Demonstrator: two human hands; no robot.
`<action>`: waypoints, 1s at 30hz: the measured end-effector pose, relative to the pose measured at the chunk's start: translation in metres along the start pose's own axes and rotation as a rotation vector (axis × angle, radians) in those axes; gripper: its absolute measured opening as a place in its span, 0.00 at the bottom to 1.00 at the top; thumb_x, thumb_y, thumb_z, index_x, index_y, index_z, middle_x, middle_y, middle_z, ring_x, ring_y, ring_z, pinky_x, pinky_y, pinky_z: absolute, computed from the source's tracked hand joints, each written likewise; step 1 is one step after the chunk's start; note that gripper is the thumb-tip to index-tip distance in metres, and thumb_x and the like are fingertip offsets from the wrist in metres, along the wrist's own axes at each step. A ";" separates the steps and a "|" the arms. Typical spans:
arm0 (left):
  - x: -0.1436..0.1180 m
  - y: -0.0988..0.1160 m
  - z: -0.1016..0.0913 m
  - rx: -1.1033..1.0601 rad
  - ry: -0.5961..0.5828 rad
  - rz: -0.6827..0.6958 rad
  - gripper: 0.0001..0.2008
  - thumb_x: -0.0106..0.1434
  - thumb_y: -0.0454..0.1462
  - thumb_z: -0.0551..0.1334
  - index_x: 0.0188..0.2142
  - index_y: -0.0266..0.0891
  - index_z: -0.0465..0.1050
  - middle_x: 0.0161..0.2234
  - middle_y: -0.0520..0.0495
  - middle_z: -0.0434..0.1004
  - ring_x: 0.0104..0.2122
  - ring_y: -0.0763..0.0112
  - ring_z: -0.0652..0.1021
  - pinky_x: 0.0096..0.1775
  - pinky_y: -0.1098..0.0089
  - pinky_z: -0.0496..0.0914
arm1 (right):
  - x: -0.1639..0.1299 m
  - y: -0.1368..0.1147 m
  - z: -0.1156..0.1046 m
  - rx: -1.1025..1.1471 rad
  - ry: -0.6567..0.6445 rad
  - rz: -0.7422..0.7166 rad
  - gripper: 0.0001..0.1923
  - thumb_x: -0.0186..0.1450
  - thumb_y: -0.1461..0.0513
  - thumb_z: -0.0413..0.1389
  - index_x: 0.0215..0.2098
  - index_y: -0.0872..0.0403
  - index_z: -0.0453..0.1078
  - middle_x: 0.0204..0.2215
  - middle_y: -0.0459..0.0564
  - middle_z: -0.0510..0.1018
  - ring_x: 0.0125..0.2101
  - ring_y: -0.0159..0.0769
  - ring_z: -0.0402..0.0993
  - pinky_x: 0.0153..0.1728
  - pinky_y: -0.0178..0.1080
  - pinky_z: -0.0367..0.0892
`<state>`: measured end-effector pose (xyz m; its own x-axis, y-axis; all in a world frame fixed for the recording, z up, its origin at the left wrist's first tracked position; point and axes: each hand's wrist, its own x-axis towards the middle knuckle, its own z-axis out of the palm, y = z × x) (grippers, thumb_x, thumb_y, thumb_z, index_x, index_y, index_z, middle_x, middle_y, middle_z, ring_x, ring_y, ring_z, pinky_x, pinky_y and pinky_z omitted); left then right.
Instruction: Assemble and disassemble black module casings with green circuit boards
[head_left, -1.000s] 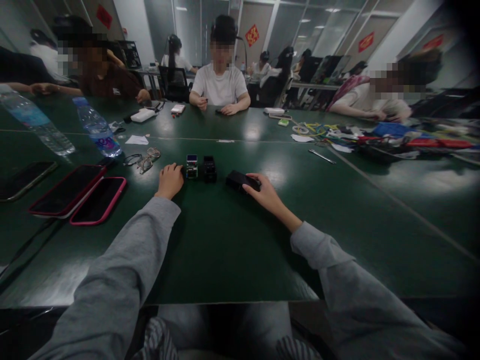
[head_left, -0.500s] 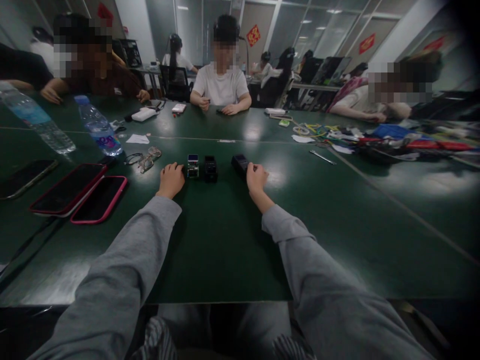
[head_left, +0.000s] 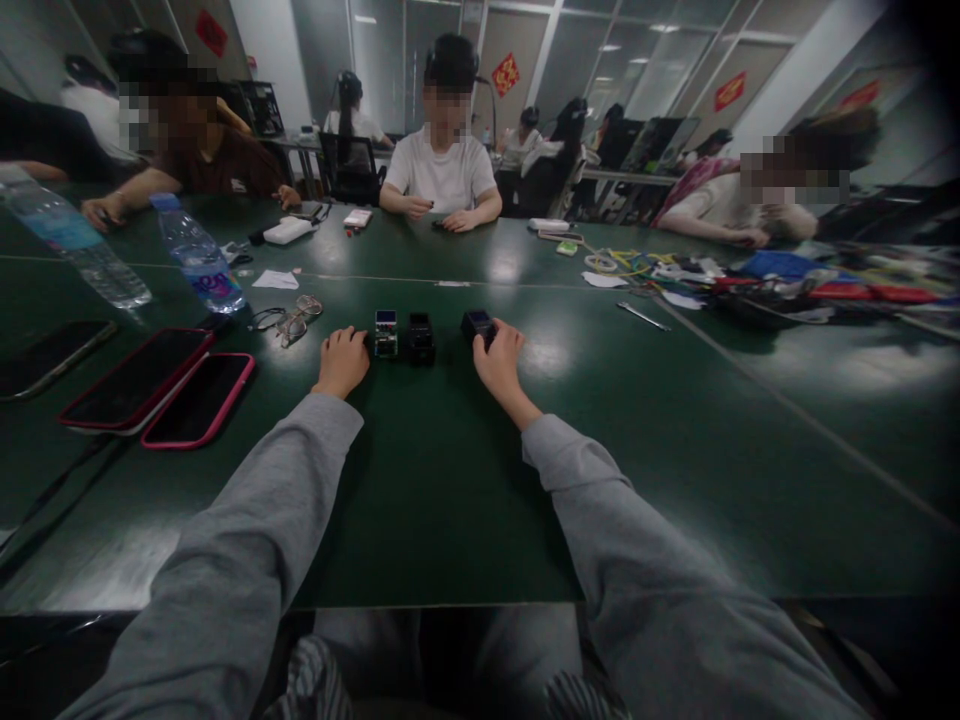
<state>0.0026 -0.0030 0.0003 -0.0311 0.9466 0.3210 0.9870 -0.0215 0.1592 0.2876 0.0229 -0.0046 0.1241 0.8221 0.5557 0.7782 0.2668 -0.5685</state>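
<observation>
My right hand (head_left: 499, 362) is wrapped around the near right side of a small black box-shaped device (head_left: 477, 324) with a dark screen-like face. The device stays at table level, slightly turned. My left hand (head_left: 343, 362) rests on the green table with its fingers curled; a dark bit shows at the fingertips, too small to name. Just right of that hand stands a small device with a bare circuit board and a little screen (head_left: 386, 333). Between it and my right hand is a second black device (head_left: 421, 338), touched by neither hand.
Left on the table (head_left: 450, 480) are phones (head_left: 199, 400), eyeglasses (head_left: 296, 322) and two water bottles (head_left: 199, 255). To the right lie a metal wrench-like tool (head_left: 643, 316) and a heap of cables (head_left: 780, 285). A person in a white shirt (head_left: 446, 170) sits opposite; others sit at both sides.
My right hand has shifted left and closed further around the black device, which has turned a little more upright to my view. My left hand has stayed in place.
</observation>
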 end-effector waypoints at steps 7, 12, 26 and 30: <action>0.001 -0.001 0.002 0.010 0.000 0.005 0.23 0.69 0.36 0.47 0.60 0.37 0.67 0.63 0.37 0.66 0.61 0.51 0.66 0.59 0.49 0.62 | -0.015 -0.012 -0.003 -0.191 -0.052 -0.108 0.29 0.69 0.61 0.44 0.65 0.69 0.52 0.61 0.73 0.59 0.65 0.58 0.50 0.61 0.63 0.53; 0.001 0.000 0.001 0.005 -0.004 0.008 0.23 0.69 0.36 0.47 0.60 0.37 0.67 0.63 0.36 0.65 0.61 0.51 0.66 0.59 0.50 0.62 | -0.035 -0.049 -0.010 -0.212 -0.123 -0.370 0.31 0.73 0.55 0.43 0.70 0.58 0.44 0.70 0.62 0.43 0.70 0.50 0.37 0.65 0.58 0.48; 0.001 -0.002 0.004 0.003 -0.001 0.002 0.23 0.69 0.35 0.48 0.60 0.38 0.67 0.63 0.37 0.65 0.62 0.51 0.65 0.60 0.48 0.61 | -0.041 -0.065 -0.012 0.004 -0.292 -0.407 0.22 0.66 0.59 0.55 0.56 0.58 0.62 0.53 0.62 0.66 0.50 0.49 0.69 0.48 0.51 0.71; 0.002 -0.002 0.004 -0.002 0.003 0.004 0.23 0.69 0.35 0.48 0.60 0.37 0.67 0.63 0.36 0.65 0.61 0.51 0.65 0.59 0.48 0.62 | -0.046 -0.062 -0.018 0.172 -0.270 -0.201 0.20 0.66 0.57 0.54 0.54 0.56 0.65 0.49 0.60 0.70 0.46 0.46 0.73 0.47 0.50 0.71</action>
<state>0.0015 0.0003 -0.0030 -0.0282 0.9455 0.3245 0.9868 -0.0255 0.1600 0.2446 -0.0404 0.0157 -0.2050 0.8417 0.4995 0.6526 0.4978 -0.5712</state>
